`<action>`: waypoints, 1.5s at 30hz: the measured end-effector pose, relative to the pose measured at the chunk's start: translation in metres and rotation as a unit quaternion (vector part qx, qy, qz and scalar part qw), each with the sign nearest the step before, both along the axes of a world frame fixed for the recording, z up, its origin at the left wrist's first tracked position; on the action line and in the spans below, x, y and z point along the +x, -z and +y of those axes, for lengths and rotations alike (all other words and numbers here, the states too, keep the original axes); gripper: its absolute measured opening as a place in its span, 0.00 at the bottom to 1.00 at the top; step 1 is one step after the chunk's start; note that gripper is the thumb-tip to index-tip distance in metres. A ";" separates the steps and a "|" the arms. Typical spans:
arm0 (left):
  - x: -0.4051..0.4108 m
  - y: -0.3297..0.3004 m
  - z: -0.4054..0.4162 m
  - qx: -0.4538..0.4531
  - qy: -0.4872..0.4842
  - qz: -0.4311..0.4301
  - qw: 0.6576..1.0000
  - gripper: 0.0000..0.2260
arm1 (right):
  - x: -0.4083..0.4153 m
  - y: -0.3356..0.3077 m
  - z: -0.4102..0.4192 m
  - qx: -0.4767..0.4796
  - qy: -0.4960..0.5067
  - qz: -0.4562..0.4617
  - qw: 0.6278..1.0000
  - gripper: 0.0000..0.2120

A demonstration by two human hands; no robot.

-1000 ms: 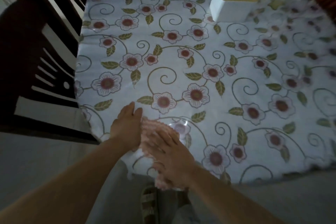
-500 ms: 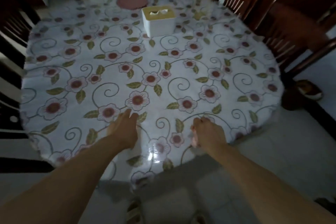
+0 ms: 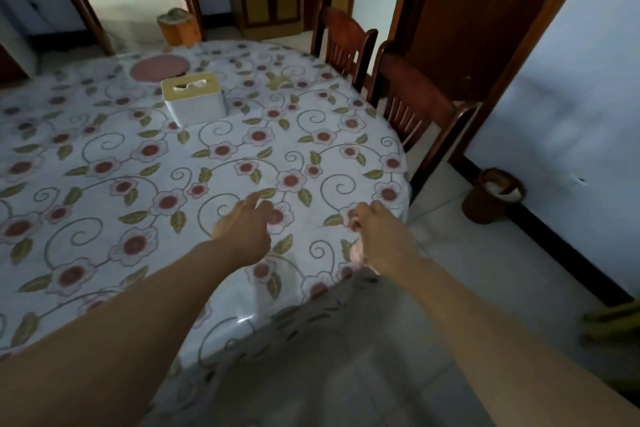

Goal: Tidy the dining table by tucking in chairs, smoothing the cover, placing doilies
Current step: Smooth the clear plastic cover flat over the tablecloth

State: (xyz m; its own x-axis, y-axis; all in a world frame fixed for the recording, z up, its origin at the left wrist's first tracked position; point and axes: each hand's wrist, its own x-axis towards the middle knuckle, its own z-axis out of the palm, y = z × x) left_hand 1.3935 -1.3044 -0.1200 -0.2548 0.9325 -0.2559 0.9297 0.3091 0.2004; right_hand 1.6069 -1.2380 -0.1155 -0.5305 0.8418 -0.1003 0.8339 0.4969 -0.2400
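Note:
A round table carries a white cover (image 3: 104, 184) printed with red flowers and green leaves. My left hand (image 3: 246, 229) hovers low over the cover near the front edge, fingers loosely spread, holding nothing. My right hand (image 3: 377, 236) is closed on a pink doily (image 3: 356, 251) at the table's right front edge; only bits of the doily show beneath the fist. Another pink doily (image 3: 160, 68) lies flat at the far side of the table. Two dark wooden chairs (image 3: 415, 104) stand at the right side, their backs close to the table edge.
A white tissue box (image 3: 194, 101) with a tan lid sits behind the table's middle. A brown waste bin (image 3: 493, 196) stands on the floor by the right wall. An orange stool (image 3: 178, 28) and doorways lie beyond the table.
My view has swung right along the table. The doily was under both hands at the left front edge; my right hand has gathered it and carried it to the right edge.

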 end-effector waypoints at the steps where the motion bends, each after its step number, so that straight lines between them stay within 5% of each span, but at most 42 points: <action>1: 0.006 -0.004 0.010 0.000 0.006 0.004 1.000 0.25 | 0.007 -0.002 0.011 -0.011 0.005 -0.001 1.000 0.14; 9: 0.022 -0.008 0.118 -0.024 0.016 0.029 0.999 0.24 | 0.030 -0.010 0.119 0.009 0.018 -0.006 1.000 0.18; 21: 0.020 -0.023 0.278 -0.055 -0.018 0.013 0.998 0.24 | 0.004 -0.035 0.289 -0.030 -0.062 0.006 0.998 0.11; 25: 0.015 -0.034 0.314 -0.062 -0.060 0.035 0.996 0.22 | -0.009 -0.044 0.345 -0.044 -0.105 0.029 0.993 0.10; 33: 0.061 -0.057 0.400 -0.031 -0.210 0.049 0.976 0.27 | 0.003 -0.071 0.460 -0.083 -0.244 0.100 0.961 0.22; 45: 0.127 -0.076 0.508 -0.037 -0.325 0.038 0.944 0.28 | 0.007 -0.084 0.602 -0.132 -0.341 0.155 0.918 0.11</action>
State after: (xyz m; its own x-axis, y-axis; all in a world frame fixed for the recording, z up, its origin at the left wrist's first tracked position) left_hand 1.5206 -0.7967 -0.0436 -0.7870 0.5539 -0.2717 0.5503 0.8294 0.0965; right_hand 1.6135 -0.6357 -0.0313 -0.9621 0.2725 -0.0075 0.2224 0.7685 -0.6000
